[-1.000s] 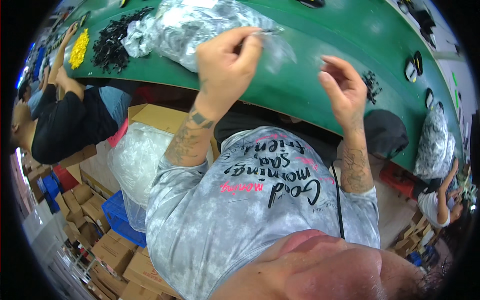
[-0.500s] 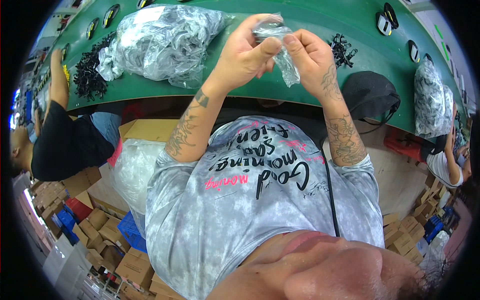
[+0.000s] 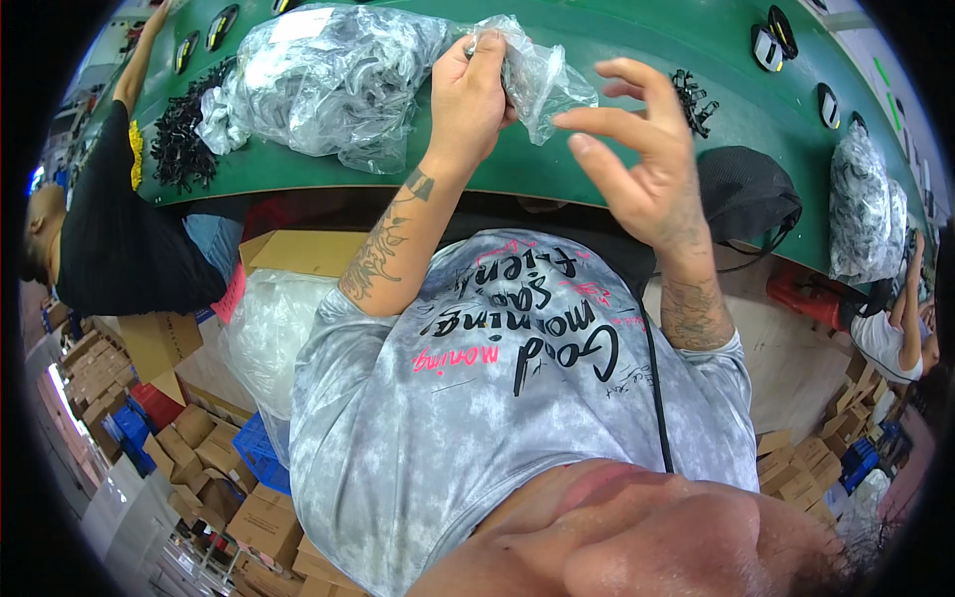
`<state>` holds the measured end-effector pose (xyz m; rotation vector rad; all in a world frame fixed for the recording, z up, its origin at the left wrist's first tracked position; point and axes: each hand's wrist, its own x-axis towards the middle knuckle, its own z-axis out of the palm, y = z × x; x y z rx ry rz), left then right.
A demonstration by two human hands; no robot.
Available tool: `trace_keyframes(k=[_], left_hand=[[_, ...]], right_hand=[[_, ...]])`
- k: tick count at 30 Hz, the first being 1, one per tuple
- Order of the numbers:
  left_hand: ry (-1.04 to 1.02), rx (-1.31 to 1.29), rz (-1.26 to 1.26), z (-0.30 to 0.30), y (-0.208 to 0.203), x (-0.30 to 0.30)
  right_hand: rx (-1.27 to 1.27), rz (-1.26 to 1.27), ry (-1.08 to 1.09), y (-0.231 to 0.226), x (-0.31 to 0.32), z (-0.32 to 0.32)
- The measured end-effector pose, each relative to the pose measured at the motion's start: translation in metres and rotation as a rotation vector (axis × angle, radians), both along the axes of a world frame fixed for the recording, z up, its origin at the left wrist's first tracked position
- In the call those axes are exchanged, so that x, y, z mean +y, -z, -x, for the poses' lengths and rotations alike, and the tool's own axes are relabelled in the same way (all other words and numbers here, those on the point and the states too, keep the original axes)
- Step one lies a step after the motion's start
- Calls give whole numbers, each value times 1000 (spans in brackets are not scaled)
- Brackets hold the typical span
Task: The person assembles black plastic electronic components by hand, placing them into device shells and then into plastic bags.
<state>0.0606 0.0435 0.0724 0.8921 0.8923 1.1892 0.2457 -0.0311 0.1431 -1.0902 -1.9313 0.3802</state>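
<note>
My left hand [image 3: 468, 109] is closed on a small clear plastic bag [image 3: 542, 85], its thumb pressed on top. The bag hangs out crumpled to the right; whether something is inside it I cannot make out. Just right of the bag is my right hand [image 3: 647, 149], fingers spread, with nothing in it; its index fingertip comes close to the bag's edge. Left of my left hand lies a large clear plastic bag [image 3: 328, 90] full of grey, wrapped pieces. A small pile of black clip-like parts [image 3: 693, 102] lies beyond my right hand.
The green table [image 3: 537, 171] spans the far side. A bigger heap of black parts [image 3: 182, 139] sits left, a black mesh bag [image 3: 746, 189] right, another filled plastic bag [image 3: 863, 204] farther right. Black oval devices [image 3: 767, 52] stand along the back. A co-worker [image 3: 134, 229] is at the left.
My right hand has let go of the small plastic bag and moved right and down, its fingers opening. My left hand keeps the bag, which now spreads wider. The co-worker at left reaches farther forward.
</note>
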Motion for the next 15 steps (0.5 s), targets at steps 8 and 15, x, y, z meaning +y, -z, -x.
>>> trace_keyframes(k=[8,15], left_hand=[[-149,-18,-352,-24,1,-5],[-29,128,-345,-13,3,-16]], right_hand=[[148,514,66,23,14,7],[244,694,-33,45,15,1]])
